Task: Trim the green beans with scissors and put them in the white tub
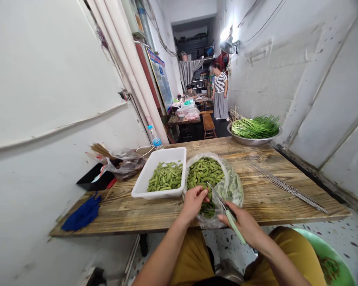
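My left hand (193, 201) reaches into a clear plastic bag (232, 186) heaped with green edamame pods (204, 171), fingers curled on a pod near the front edge of the wooden table (256, 194). My right hand (241, 222) is closed on scissors (226, 210) with pale green handles, blades pointing up toward the bag. Left of the bag, a white rectangular tub (167, 157) holds more green pods (166, 176).
A metal bowl of long green stems (255, 129) sits at the table's far right, thin metal skewers (286, 184) lie to the right. A blue cloth (83, 214), black tray and water bottle (155, 138) are on the left. A green basin (331, 258) stands by my knee. Two people are at the far end of the corridor.
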Demonstrator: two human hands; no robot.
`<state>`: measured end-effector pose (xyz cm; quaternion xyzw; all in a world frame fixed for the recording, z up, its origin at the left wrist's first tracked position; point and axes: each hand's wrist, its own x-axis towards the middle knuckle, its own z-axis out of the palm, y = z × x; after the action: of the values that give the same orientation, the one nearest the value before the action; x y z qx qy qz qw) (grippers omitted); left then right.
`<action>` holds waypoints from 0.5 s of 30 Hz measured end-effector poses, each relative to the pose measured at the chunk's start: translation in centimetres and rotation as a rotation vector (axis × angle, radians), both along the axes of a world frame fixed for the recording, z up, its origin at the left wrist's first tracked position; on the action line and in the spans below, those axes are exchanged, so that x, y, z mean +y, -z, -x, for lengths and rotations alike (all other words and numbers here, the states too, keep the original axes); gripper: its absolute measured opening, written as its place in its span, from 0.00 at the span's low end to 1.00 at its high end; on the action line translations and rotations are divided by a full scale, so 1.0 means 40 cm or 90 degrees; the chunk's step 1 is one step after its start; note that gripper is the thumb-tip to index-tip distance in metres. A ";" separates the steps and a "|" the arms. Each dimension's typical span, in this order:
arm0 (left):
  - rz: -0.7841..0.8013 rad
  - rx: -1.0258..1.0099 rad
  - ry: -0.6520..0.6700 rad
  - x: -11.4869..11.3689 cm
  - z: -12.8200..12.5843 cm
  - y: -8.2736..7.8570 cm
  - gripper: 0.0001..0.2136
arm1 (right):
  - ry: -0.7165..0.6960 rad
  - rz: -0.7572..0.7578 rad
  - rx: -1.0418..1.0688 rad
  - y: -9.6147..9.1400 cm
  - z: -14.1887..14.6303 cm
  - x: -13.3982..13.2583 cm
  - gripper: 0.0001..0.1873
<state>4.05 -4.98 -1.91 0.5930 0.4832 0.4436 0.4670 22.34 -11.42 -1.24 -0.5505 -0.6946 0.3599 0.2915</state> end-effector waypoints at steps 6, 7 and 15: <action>-0.098 0.134 0.088 -0.019 0.000 -0.018 0.13 | -0.002 -0.028 -0.016 0.015 -0.007 0.003 0.25; -0.106 0.144 0.092 -0.020 0.001 -0.019 0.13 | -0.001 -0.034 -0.014 0.015 -0.008 0.003 0.24; -0.078 0.120 0.159 -0.023 0.009 -0.028 0.14 | -0.014 -0.020 0.000 -0.008 0.010 -0.007 0.20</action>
<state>3.69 -5.90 -0.78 0.7149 0.4195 0.3534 0.4337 21.95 -11.70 -0.94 -0.5381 -0.7062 0.3522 0.2960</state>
